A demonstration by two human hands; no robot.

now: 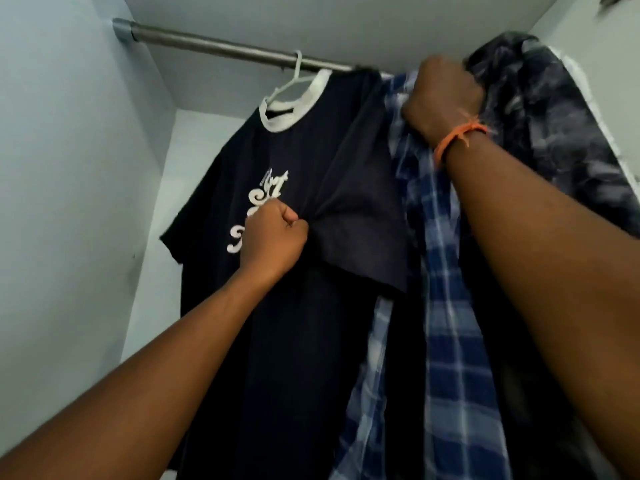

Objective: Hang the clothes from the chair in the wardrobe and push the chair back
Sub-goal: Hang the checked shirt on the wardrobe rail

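Left hand [273,233]: fingers curled, pinching the navy T-shirt [294,209] at mid-chest.
Right hand [441,95]: fist gripping the top of the blue plaid shirt [446,306], just beside the T-shirt.
White hanger [294,79]: hooked on the wardrobe rail [214,43], carrying the T-shirt.
Advice: hold the T-shirt aside; seat the plaid shirt's hanger fully on the rail before releasing.

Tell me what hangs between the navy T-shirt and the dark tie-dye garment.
A blue plaid shirt, gripped near its top by the right hand, shown in the head view.
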